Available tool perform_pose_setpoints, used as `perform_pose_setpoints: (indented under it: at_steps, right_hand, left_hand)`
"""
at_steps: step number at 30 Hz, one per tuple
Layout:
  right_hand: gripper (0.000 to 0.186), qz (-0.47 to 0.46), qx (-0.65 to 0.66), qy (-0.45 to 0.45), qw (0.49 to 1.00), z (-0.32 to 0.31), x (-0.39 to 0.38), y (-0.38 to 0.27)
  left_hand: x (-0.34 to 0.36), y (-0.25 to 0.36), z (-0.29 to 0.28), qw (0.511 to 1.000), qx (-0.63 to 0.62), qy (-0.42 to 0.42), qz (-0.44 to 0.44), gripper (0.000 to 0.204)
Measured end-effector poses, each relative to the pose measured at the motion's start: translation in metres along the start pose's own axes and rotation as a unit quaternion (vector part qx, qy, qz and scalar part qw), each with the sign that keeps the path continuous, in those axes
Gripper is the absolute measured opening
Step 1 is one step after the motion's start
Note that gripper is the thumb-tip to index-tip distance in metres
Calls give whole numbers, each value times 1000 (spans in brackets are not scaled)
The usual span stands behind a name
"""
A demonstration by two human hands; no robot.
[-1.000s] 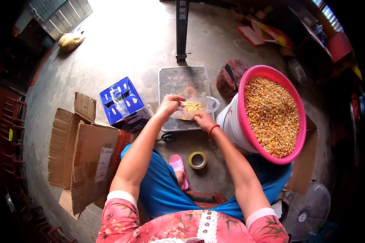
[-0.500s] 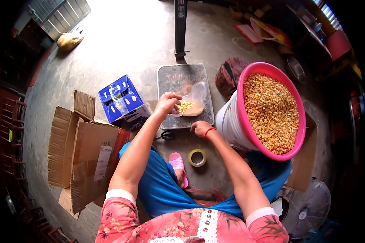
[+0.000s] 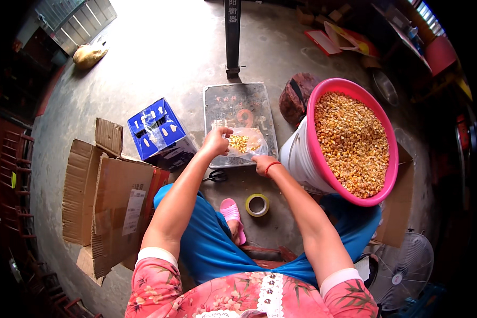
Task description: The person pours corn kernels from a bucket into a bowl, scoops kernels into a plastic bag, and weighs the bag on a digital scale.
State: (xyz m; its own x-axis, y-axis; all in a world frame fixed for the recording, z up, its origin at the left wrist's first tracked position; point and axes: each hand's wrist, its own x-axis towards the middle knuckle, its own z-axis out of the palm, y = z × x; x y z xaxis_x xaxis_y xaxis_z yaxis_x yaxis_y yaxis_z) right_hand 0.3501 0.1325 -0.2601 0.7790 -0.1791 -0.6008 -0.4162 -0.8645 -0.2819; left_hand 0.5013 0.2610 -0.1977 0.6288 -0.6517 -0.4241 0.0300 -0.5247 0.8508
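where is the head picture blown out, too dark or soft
Head view: sunlit concrete floor toward the top blows out to near white; head view: beyond the pink basin, the right side sinks into shadow, and the fisheye corners go black; head view: left hand, right hand and plastic bag look fairly sharp.

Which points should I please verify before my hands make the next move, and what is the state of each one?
1. Left hand at the left edge of the plastic bag: ok.
2. Right hand at the bag's near right corner: ok.
3. Corn kernels visible in the bag: ok.
4. Bag resting fully on the scale plate: cannot tell; it is above it in the picture.
5. Scissors and tape roll off the plate: ok, both on the floor.
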Motion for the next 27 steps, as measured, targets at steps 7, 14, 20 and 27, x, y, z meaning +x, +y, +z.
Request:
perform_pose_setpoints:
  at_steps: [7, 14, 20, 27]
  right_hand:
    - [59, 113, 104, 122, 981, -30, -32, -1]
    - [55, 156, 458, 269, 832, -34, -25, 20]
    - [41, 12, 514, 182, 838, -53, -79, -13]
    - [37, -187, 560, 75, 803, -137, -193, -45]
  left_hand:
    - [8, -7, -2, 997, 40, -59, 0, 38]
    - [6, -2, 7, 996, 70, -49, 22, 38]
    - [4, 0, 5, 995, 94, -24, 21, 38]
    - [3, 2, 5, 995, 91, -38, 11, 38]
